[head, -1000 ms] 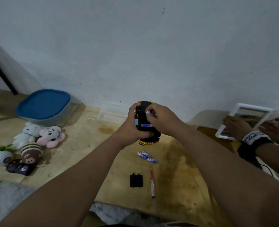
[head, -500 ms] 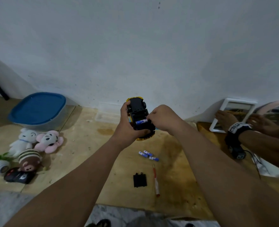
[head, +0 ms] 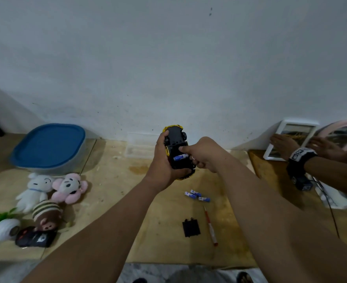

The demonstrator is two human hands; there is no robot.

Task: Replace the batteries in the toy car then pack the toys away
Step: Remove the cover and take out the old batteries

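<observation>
My left hand (head: pixel 162 164) grips a yellow toy car (head: pixel 176 135) held upside down above the wooden floor, its black underside facing me. A blue battery (head: pixel 179 157) lies in the open battery bay. My right hand (head: pixel 206 154) has its fingers curled, and its thumb presses on the car's underside just above that battery. Three blue and white batteries (head: pixel 197 195) lie on the floor below the car. The black battery cover (head: pixel 191 228) and a red and white screwdriver (head: pixel 211 228) lie closer to me.
A blue-lidded tub (head: pixel 49 145) stands at the left by the wall. Soft toys (head: pixel 52 190), a white ball toy (head: pixel 5 229) and a black remote (head: pixel 35 238) lie below it. A clear box (head: pixel 140 145) sits at the wall. A mirror (head: pixel 339 135) at right reflects arms.
The car has tilted a little in my left hand. My right thumb has shifted from the battery's side onto the underside above it. The view has moved slightly.
</observation>
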